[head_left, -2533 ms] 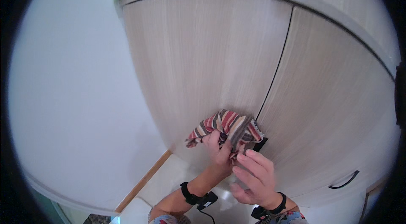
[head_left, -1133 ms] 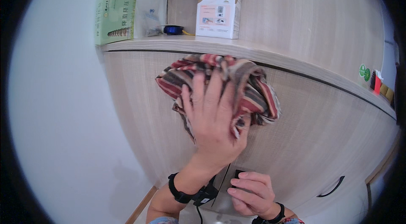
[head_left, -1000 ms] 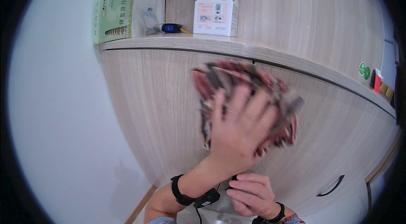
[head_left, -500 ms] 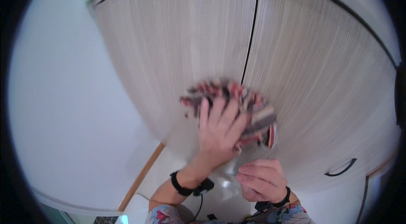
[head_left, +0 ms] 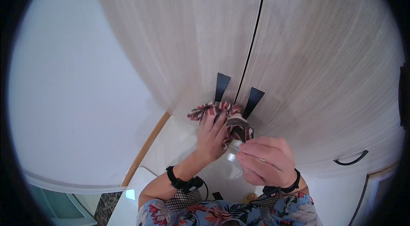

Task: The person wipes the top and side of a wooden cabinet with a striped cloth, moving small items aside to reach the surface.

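My left hand [head_left: 211, 137] presses a bunched striped cloth [head_left: 237, 119] in red, cream and dark grey against the light wood-grain cabinet, its fingers curled over the fabric. The cloth covers the lower ends of two dark handles: one on the left door [head_left: 222, 84] and one on the right door [head_left: 254, 99]. My right hand [head_left: 268, 161] hovers nearer to me, just right of the cloth's loose end, with its fingers bent and pressed together. What it holds, if anything, is hidden.
A pale wall [head_left: 81, 81] stands at the left, with a wooden strip [head_left: 145, 149] along its lower edge. Lower on the right, a curved black handle [head_left: 351, 158] sticks out from the cabinet. A greenish glass pane [head_left: 53, 202] shows at lower left.
My left hand has slid the cloth down the doors toward me, and the two dark handles now show. My right hand stays closed and is nearer the cloth. The view has tilted downward.
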Tool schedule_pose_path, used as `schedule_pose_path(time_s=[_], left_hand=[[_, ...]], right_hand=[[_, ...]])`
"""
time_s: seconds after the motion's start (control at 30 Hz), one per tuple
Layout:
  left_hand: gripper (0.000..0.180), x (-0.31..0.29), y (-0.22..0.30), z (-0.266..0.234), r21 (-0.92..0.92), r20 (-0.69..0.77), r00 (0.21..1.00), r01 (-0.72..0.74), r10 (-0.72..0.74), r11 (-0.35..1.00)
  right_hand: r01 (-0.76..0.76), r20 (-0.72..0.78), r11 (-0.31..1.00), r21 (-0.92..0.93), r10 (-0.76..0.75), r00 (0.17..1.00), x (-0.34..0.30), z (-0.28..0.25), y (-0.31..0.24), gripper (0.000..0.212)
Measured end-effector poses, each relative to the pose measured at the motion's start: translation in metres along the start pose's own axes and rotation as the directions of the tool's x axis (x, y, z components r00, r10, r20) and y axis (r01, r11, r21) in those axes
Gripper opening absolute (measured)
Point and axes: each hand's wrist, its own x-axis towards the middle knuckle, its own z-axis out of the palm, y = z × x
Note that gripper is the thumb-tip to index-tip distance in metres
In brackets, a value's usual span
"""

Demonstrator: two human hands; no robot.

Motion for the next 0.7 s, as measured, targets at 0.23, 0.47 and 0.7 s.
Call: schedule_pose_path(time_s=[0.23, 0.47, 0.7], left_hand=[[0.053, 0.061, -0.006, -0.012, -0.045, -0.153, 0.98, -0.134, 0.126, 0.99], [0.06, -0.051, -0.045, 0.057, 0.113, 0.037, 0.998, -0.051, 0.048, 0.992], [0.061, 0.0, -0.035, 0.031, -0.222, -0.091, 0.992, 0.069, -0.091, 0.973]], right_hand=[[0.01, 0.017, 1.0, 0.015, -0.01, 1.0, 0.001, 0.011, 0.002, 0.033], [0.023, -0.011, 0.999, 0.023, -0.023, 1.0, 0.007, 0.019, 0.003, 0.033], [0.014, 0.006, 0.999, 0.032, -0.014, 1.0, 0.0, 0.022, 0.011, 0.031]])
